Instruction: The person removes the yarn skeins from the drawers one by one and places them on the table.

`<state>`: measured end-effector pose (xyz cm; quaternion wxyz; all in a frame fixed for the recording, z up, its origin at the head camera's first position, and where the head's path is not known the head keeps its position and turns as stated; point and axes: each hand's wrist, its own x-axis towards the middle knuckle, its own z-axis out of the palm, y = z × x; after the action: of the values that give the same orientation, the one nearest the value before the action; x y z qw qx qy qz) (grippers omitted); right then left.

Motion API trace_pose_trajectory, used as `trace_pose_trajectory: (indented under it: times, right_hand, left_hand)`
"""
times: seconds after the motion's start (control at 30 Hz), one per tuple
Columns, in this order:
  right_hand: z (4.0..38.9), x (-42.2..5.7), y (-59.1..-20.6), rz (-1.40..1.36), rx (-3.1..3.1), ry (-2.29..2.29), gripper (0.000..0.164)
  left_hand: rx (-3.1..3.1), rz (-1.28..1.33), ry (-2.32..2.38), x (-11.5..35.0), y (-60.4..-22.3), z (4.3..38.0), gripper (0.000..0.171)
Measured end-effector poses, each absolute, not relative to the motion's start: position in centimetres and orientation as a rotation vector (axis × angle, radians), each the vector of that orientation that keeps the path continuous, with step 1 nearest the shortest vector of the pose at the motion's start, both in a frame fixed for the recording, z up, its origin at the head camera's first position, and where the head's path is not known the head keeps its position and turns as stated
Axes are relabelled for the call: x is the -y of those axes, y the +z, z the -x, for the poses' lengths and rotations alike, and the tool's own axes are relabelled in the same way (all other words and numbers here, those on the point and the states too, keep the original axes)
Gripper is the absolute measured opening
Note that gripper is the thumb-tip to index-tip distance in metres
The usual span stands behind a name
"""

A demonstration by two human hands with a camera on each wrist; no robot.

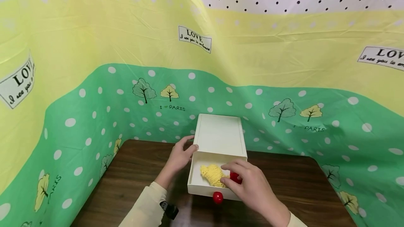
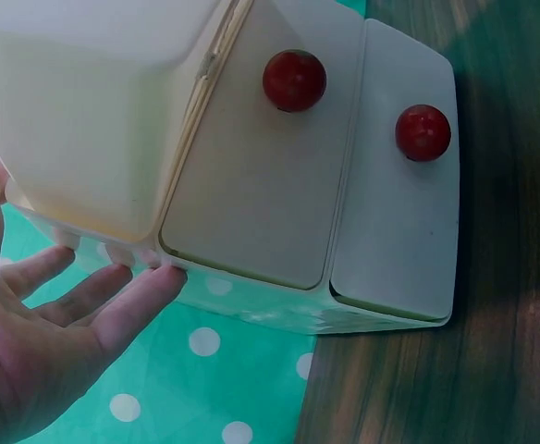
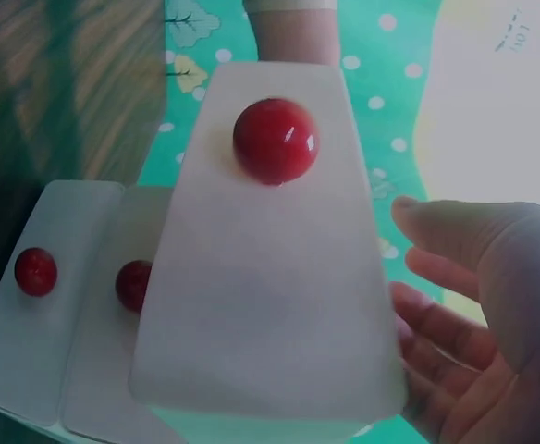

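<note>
A small white drawer chest [image 1: 220, 132] stands on the table with its top drawer [image 1: 202, 189] pulled out. Inside that drawer lie a yellow yarn bundle [image 1: 212, 175] and a red item [image 1: 234, 177], partly covered by the right hand. My left hand [image 1: 180, 155] rests against the chest's left side; in the left wrist view its fingers [image 2: 131, 310] lie fairly straight along the edge. Over the drawer's right part is my right hand [image 1: 250, 181], thumb and forefinger apart, tips right at the yellow yarn. A gap shows between thumb and fingers in the right wrist view.
Red ball knobs mark the drawer fronts, one on the pulled-out drawer [image 3: 276, 141] and two on the lower drawers [image 2: 251, 185]. The dark wooden table [image 1: 284, 181] is bounded by a green and yellow printed curtain [image 1: 94, 115]. A black watch-like band [image 1: 169, 209] sits on the left wrist.
</note>
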<state>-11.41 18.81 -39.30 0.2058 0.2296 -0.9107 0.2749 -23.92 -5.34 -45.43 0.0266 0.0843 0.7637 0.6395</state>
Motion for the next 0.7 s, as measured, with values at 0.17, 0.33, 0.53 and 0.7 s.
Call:
trace_pose_trajectory:
  times: [0.17, 0.33, 0.53, 0.7]
  right_hand:
    - [12.6, -19.1, -39.8, -0.682, 2.565, 0.789, 0.034]
    - [13.7, -19.2, -40.1, -0.698, 2.626, 0.824, 0.035]
    - [14.7, -19.1, -40.3, -0.753, 2.734, 0.873, 0.030]
    - [15.4, -19.1, -40.4, -0.820, 2.808, 0.840, 0.030]
  left_hand:
    - [-2.361, -0.250, 1.972, 5.3, -45.3, 24.0, 0.055]
    - [-2.372, -0.250, 1.957, 5.3, -45.2, 24.0, 0.055]
    - [-2.386, -0.249, 1.947, 5.3, -45.2, 23.9, 0.055]
    - [-2.386, -0.248, 1.961, 5.3, -45.3, 24.0, 0.055]
